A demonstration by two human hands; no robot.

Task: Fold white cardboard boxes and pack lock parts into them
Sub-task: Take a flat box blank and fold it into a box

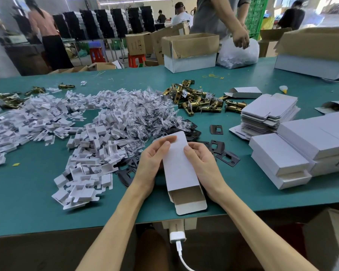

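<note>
Two grips curled round one white box (179, 169), left hand (151, 161) and right hand (203, 159) flanking it, near flap open

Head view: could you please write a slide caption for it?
Left hand and right hand hold an open-ended white box.

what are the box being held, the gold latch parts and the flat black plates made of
Box: thin cardboard, matte white outside, plain brown inside its open end. Gold latch parts: probably metal, given the brassy shine. Black plates: likely stamped metal with matte dark coating, flat with punched holes.
</note>
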